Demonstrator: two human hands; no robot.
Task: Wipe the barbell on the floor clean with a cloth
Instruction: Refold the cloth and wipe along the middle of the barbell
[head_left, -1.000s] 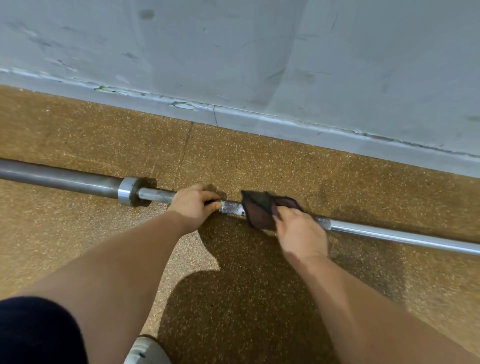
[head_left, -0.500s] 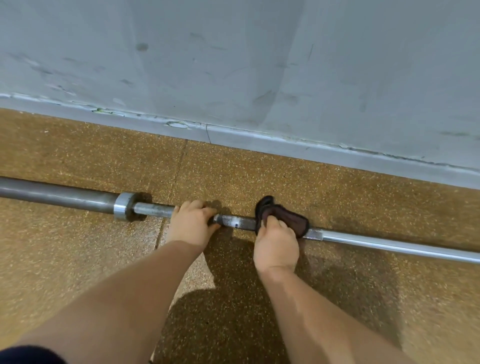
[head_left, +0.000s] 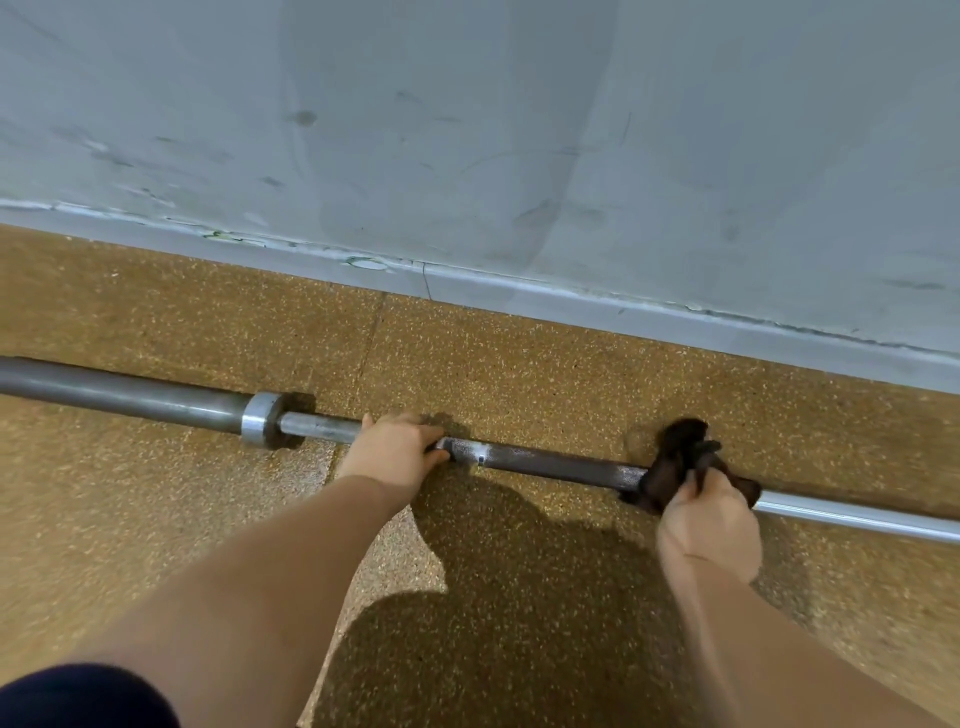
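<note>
A: What is the right hand doing?

B: The right hand (head_left: 709, 525) clenches a dark brown cloth (head_left: 675, 467), bunched round the shaft of the barbell (head_left: 545, 462) at the right of the frame. Loose folds stick up behind the fingers.

A: And the other one?

B: The left hand (head_left: 392, 457) grips the shaft near the centre, fingers curled over it, a little to the right of the silver collar (head_left: 262, 420).

A: Where does the bar lie?

B: It lies on the floor (head_left: 156, 519) and runs from the left edge to the right edge. Left of the collar is the thick, dull grey loading sleeve (head_left: 114, 392). Between the hands the shaft is dark and rough-knurled, with bright patches. Past the cloth it is smooth, shiny steel.

A: What is around it?

B: The floor is ochre-brown and speckled, with a seam. Behind it is a scuffed pale grey wall (head_left: 467, 130) with chipped skirting (head_left: 571, 306).

A: What differs from half a second ago?

B: The cloth hand was just beside the left hand then. Now it sits well apart, further right along the shaft. The left hand has kept its place.
</note>
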